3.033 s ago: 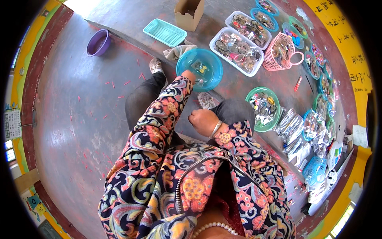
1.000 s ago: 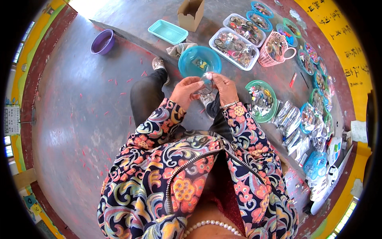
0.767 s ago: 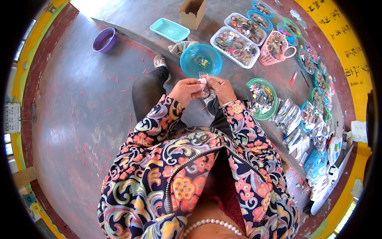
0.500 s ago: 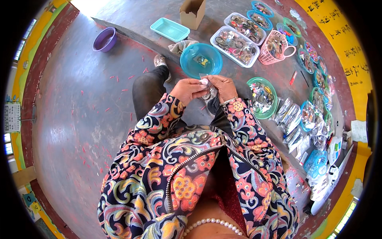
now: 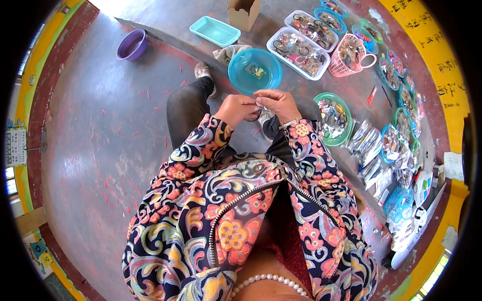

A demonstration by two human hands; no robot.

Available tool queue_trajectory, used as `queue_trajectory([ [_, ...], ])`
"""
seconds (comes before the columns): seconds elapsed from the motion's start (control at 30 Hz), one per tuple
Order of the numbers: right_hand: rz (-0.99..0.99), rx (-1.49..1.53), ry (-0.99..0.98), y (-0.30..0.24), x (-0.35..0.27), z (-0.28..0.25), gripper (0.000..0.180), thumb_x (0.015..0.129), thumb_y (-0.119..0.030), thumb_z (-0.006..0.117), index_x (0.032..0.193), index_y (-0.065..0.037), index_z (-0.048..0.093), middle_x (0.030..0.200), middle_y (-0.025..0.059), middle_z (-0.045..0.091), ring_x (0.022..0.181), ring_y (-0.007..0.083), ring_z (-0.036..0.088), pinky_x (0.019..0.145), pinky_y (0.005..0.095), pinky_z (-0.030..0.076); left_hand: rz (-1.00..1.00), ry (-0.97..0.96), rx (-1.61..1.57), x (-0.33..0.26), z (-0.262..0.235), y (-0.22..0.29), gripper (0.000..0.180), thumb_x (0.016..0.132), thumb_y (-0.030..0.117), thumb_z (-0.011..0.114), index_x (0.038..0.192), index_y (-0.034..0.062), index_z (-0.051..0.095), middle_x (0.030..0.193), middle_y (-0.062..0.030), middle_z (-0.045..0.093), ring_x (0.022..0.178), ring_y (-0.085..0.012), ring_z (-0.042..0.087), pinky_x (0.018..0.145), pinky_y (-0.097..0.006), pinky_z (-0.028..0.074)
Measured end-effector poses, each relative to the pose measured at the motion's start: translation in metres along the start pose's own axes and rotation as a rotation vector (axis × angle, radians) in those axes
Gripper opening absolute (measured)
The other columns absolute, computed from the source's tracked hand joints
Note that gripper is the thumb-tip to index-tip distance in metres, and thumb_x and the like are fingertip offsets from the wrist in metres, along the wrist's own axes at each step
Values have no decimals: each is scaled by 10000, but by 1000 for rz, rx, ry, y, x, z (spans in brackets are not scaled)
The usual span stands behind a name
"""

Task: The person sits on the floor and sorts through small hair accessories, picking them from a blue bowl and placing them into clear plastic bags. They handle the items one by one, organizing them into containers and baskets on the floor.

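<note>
My left hand (image 5: 235,110) and my right hand (image 5: 281,106) meet fingertip to fingertip in front of me, just on the near side of a blue plastic basin (image 5: 236,78). Both are closed in a pinch. From the left fingers hangs a thin dark hair tie (image 5: 254,117), its loop partly showing below them. What the right fingertips grip is mostly covered; a small pale bit shows beside them. Inside the basin lies a small packet (image 5: 256,71) with a yellowish piece.
Right of my hands stands a green basin (image 5: 346,131) of small packets, beside a pile of clear packets (image 5: 364,143). Beyond are white trays (image 5: 315,75) of hair ties, a pink basket (image 5: 343,67), a turquoise tray (image 5: 215,31) and a cardboard box (image 5: 243,16). A purple basin (image 5: 125,46) sits far left.
The clear bag and pinkish-white round piece that showed between my fingers are out of sight. A dark loop now shows under the left fingers, and the right fingers have shifted over the left fingertips.
</note>
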State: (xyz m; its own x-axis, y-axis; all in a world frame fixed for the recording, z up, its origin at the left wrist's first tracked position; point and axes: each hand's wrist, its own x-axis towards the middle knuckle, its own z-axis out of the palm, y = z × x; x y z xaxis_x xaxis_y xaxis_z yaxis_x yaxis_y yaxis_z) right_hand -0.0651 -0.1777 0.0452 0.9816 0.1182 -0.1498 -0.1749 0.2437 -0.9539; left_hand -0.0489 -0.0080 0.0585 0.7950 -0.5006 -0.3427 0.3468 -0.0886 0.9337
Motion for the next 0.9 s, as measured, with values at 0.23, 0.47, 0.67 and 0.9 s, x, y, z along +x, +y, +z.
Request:
queue_trajectory([
  [0.23, 84, 111, 86, 3, 0, 0, 128, 737, -82, 652, 797, 28, 627, 695, 59, 616, 583, 94, 556, 533, 204, 439, 0, -42, 79, 2, 3, -6, 190, 771, 46, 594, 924, -66, 602, 766, -72, 611, 691, -117, 587, 621, -229, 490],
  [0.47, 120, 79, 109, -1, -2, 0, 134, 736, -103, 660, 753, 24, 620, 698, 65, 619, 600, 98, 553, 561, 212, 433, -137, -121, -138, 3, 2, -5, 179, 773, 26, 587, 917, -79, 589, 839, -103, 602, 731, -147, 605, 652, -236, 509],
  [0.67, 59, 206, 258, -1, 8, -9, 184, 789, -199, 617, 853, -28, 598, 756, 43, 619, 684, 102, 552, 633, 224, 418, -215, -125, -339, 3, -3, -10, 191, 791, 54, 575, 945, -58, 568, 839, -97, 591, 748, -165, 600, 676, -225, 517],
  [0.9, 189, 34, 10, 6, 8, -5, 251, 790, -215, 611, 971, -48, 571, 841, 2, 609, 739, 67, 546, 628, 203, 411, -91, 63, -535, 2, -9, -2, 154, 820, 74, 539, 931, -32, 552, 854, -95, 596, 761, -161, 601, 680, -234, 515],
])
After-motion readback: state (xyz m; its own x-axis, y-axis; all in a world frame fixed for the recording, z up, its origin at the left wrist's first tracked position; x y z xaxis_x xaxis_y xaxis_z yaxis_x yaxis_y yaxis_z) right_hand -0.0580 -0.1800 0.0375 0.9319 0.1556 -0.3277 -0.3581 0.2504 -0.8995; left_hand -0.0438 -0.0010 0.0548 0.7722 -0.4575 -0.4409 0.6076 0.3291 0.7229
